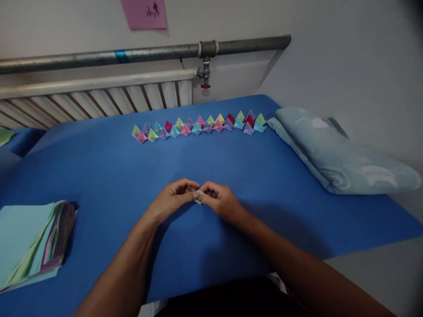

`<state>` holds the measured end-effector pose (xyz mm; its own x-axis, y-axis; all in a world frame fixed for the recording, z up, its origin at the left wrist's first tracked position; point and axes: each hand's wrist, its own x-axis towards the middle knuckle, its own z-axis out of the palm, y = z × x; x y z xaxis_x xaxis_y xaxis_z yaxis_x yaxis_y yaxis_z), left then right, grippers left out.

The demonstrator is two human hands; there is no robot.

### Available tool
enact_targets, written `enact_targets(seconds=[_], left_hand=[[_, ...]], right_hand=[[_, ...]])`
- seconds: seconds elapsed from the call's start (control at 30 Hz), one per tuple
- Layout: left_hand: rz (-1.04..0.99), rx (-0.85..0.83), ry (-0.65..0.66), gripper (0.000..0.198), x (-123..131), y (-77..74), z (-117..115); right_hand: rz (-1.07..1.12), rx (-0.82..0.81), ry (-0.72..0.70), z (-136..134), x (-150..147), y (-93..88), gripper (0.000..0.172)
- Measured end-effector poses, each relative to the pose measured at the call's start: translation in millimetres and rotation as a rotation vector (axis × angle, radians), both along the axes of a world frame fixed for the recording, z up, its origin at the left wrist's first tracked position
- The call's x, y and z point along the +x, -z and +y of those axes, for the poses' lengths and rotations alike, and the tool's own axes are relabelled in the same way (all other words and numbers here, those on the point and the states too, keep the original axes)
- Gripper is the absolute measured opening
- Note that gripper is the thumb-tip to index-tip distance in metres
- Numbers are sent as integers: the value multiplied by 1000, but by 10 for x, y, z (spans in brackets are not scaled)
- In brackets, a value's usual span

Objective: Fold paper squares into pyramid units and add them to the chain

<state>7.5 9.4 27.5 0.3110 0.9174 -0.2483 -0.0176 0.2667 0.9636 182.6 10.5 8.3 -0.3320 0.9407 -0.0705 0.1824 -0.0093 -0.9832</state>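
Observation:
A small folded piece of pale green paper (198,197) is pinched between my two hands above the blue surface. My left hand (174,197) grips its left side with thumb and fingers closed. From the other side, my right hand (222,200) presses it with thumb and fingertips. Most of the paper is hidden behind the fingers, so its exact fold cannot be made out. Further back stands a double row of small folded paper pieces (197,128), pointed on top, in pink, purple, green, yellow, red and light blue.
A stack of coloured paper sheets (26,242) lies at the left on the blue surface (109,176). At the right rests a folded light-blue patterned cloth (330,154). A white radiator (132,97) and a metal pipe (158,53) run along the back wall.

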Motion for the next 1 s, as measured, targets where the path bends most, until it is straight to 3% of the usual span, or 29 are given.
enact_targets(seconds=[0.1, 0.3, 0.43, 0.5, 0.57, 0.67, 0.73, 0.87, 1.0], left_hand=[[9, 10, -38, 24, 11, -15, 5], [-46, -12, -244, 22, 76, -3, 24], [-12, 58, -243, 17, 83, 28, 10], [74, 158, -191, 15, 73, 44, -6], [223, 313, -119, 10, 65, 69, -18], [525, 626, -54, 8, 60, 133, -15], [687, 811, -42, 11, 63, 187, -7], [933, 1030, 18, 14, 83, 259, -60], [1078, 1117, 120, 16, 100, 257, -248]], right_hand=[[26, 7, 44, -3, -39, 2, 18], [215, -110, 64, 13, -102, 35, 25], [142, -76, 81, 7, -78, 41, 17], [21, 41, 104, 9, -43, 44, 13], [-146, 272, 100, 22, 1, 52, 10], [-370, 658, 8, 59, 68, 69, 13], [-467, 813, -45, 77, 102, 79, 16], [-676, 928, -94, 51, 151, 91, 22], [-807, 969, -208, -22, 225, 106, 22]])
